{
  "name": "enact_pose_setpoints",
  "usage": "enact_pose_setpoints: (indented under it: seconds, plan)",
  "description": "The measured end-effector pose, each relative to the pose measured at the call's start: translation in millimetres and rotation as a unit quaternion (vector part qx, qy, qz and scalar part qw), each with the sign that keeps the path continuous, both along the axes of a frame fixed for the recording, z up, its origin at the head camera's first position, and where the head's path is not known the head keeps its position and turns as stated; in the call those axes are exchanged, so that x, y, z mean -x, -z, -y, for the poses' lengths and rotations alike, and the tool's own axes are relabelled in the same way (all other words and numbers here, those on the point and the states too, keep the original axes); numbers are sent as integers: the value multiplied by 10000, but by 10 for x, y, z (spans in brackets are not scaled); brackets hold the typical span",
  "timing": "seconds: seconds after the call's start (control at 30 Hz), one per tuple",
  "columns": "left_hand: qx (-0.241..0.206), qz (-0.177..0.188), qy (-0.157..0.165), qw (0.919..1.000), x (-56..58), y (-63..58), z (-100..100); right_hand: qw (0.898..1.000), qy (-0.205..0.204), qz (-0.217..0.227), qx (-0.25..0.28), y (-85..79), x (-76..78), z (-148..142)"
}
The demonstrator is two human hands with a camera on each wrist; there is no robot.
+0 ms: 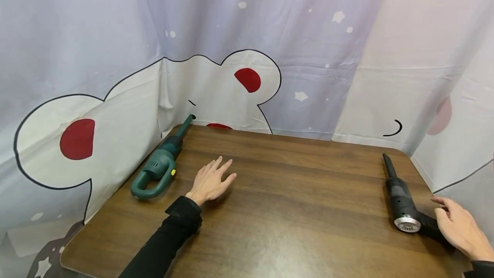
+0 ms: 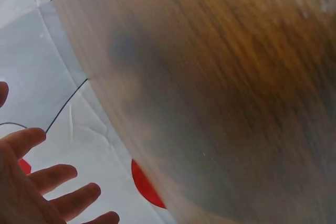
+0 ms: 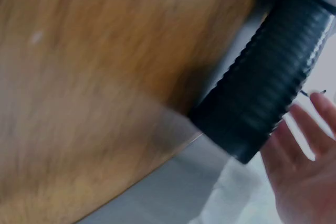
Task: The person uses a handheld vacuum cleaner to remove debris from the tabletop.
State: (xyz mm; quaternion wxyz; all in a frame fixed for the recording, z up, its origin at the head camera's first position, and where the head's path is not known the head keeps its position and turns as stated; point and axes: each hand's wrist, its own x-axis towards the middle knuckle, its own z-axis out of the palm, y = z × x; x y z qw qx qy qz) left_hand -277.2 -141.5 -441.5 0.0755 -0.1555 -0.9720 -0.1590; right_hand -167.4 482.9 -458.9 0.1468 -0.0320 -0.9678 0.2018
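My left hand (image 1: 210,183) is held over the left part of the wooden table (image 1: 285,192), fingers spread and holding nothing. To its left lies a green handheld blower or vacuum (image 1: 156,168) with a loop handle and a long nozzle pointing at the back corner. My right hand (image 1: 461,226) is at the right edge, beside the ribbed handle (image 3: 257,77) of a black handheld blower or vacuum (image 1: 401,200). Its fingers (image 3: 286,140) are extended along the handle's side, not wrapped round it; whether they touch it I cannot tell. The black tool's nozzle points toward the back.
A printed cloth curtain (image 1: 316,55) hangs behind the table and along both sides. The green tool lies along the table's left edge, and the black one is close to the right edge. Wood surface stretches between the two tools.
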Motion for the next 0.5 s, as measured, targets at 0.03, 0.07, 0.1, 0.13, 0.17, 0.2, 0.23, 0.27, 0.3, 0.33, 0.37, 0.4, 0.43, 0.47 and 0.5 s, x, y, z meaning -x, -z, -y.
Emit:
enact_pose_setpoints:
  seconds: [0.03,0.07,0.1,0.13,0.17,0.2,0.23,0.27,0.3,0.33,0.37,0.4,0.43,0.47,0.5]
  plan:
    - [27,28,-17,10000,6,0,-7,10000,86,-15,-7,-12,9,19]
    - [66,55,-39,10000,11,2,-15,9998,196,20,-11,-30,22,49]
    - [92,62,-43,9999,17,5,-25,9997,258,33,-19,-49,36,91]
    - [148,80,-61,9998,24,8,-38,9996,291,64,-35,-71,47,145]
    - [178,81,-49,9998,32,9,-53,9997,233,35,-37,-92,61,211]
    - [227,110,-52,9997,41,11,-75,9999,142,-1,-36,-111,72,289]
    - [265,111,-21,9996,50,11,-102,10000,24,-79,-36,-134,87,382]
    - [310,98,14,9995,61,8,-131,9999,-65,-139,-48,-160,103,484]
    - [317,80,59,9994,72,4,-164,9995,-186,-234,-66,-184,121,593]
    - [318,58,103,9994,82,-5,-198,9990,-313,-311,-86,-210,142,702]
    - [299,12,151,9994,91,-13,-232,9982,-441,-399,-103,-236,167,812]
    - [315,-11,173,9994,100,-20,-265,9975,-520,-463,-139,-257,194,921]
    - [308,-50,203,9993,107,-26,-297,9968,-583,-514,-191,-278,222,1026]
    - [303,-74,217,9993,112,-33,-325,9963,-619,-554,-233,-296,250,1123]
    - [300,-100,231,9992,117,-37,-350,9954,-695,-609,-261,-306,282,1209]
